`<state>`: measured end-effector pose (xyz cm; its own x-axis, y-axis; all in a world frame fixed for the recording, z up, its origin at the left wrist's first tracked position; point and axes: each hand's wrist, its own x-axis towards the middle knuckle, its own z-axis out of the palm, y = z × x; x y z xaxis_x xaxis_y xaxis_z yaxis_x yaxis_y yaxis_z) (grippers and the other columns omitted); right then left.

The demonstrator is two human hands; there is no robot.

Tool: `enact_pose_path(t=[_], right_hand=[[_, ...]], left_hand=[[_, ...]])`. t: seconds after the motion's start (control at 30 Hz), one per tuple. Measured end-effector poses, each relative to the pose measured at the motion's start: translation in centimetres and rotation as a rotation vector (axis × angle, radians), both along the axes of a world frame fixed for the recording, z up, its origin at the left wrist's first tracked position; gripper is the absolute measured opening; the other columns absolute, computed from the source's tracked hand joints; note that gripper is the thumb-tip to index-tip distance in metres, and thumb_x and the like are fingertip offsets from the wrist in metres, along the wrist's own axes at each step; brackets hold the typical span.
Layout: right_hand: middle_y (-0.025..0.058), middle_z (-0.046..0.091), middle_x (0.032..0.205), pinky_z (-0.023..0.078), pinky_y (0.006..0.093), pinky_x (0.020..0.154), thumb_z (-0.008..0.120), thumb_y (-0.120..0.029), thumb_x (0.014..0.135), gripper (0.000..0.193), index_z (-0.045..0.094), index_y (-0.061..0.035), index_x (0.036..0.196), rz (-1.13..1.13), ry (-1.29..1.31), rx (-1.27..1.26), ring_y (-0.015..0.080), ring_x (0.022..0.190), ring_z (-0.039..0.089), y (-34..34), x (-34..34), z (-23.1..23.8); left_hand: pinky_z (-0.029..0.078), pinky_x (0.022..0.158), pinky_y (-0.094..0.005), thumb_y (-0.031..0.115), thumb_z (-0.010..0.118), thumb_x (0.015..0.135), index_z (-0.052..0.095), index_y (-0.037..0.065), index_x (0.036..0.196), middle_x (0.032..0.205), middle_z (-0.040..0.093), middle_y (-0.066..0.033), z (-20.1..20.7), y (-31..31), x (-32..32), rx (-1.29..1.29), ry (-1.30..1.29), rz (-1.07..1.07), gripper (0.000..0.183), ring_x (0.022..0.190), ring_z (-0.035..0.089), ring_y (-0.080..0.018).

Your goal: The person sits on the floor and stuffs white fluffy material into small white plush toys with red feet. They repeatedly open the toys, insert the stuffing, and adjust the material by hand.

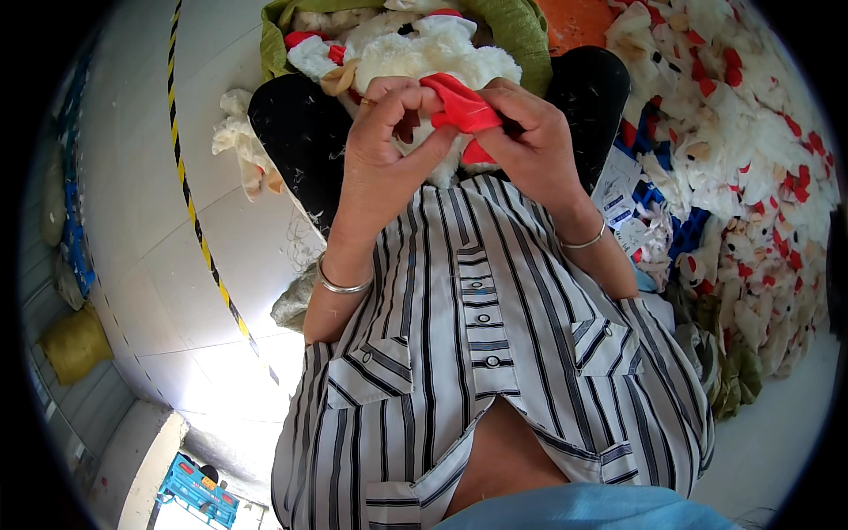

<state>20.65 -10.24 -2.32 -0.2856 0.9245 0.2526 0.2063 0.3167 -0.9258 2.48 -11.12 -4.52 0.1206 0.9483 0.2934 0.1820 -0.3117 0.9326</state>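
Note:
My left hand (386,141) and my right hand (535,146) are raised over my lap, both pinching a small red fabric piece (459,104) stretched between them. The red piece looks folded, with a flap hanging near my right thumb. Just beyond my hands, a fluffy white plush (433,53) with red and tan parts lies against a green woven sack (517,31). My fingers hide part of the plush, so I cannot tell if the red piece is joined to it.
To the right is a large heap of white plush pieces (742,141) with red parts. An orange surface (574,25) lies beyond the sack. On the left, a yellow-black striped line (196,212) crosses the tiled floor, and a yellow bundle (75,349) rests by the wall.

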Motion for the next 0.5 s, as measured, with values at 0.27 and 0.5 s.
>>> enact_pose_path(t=[0.27,0.5], right_hand=[[0.0037,0.062,0.089,0.045,0.0206,0.068,0.057,0.002,0.086,0.027,0.063,0.0034,0.112,-0.081,0.111,-0.008,0.0071,0.077,0.056,-0.2,-0.7,-0.4],[0.0030,0.064,0.086,0.044,0.0174,0.063,0.054,0.003,0.085,0.033,0.062,0.0019,0.117,0.020,0.214,-0.179,0.0033,0.070,0.053,-0.7,-0.6,-0.3]], left_hand=[[0.045,0.066,-0.0223,0.001,0.073,0.074,0.061,0.005,0.096,0.096,0.064,-0.0022,-0.4,-0.5,0.7,-0.061,-0.176,0.032,0.026,0.075,0.054,-0.0073],[0.044,0.063,-0.0199,-0.004,0.065,0.076,0.062,0.002,0.105,0.092,0.062,-0.0004,-0.1,-0.4,0.8,-0.058,-0.130,0.027,0.029,0.070,0.050,-0.0055]])
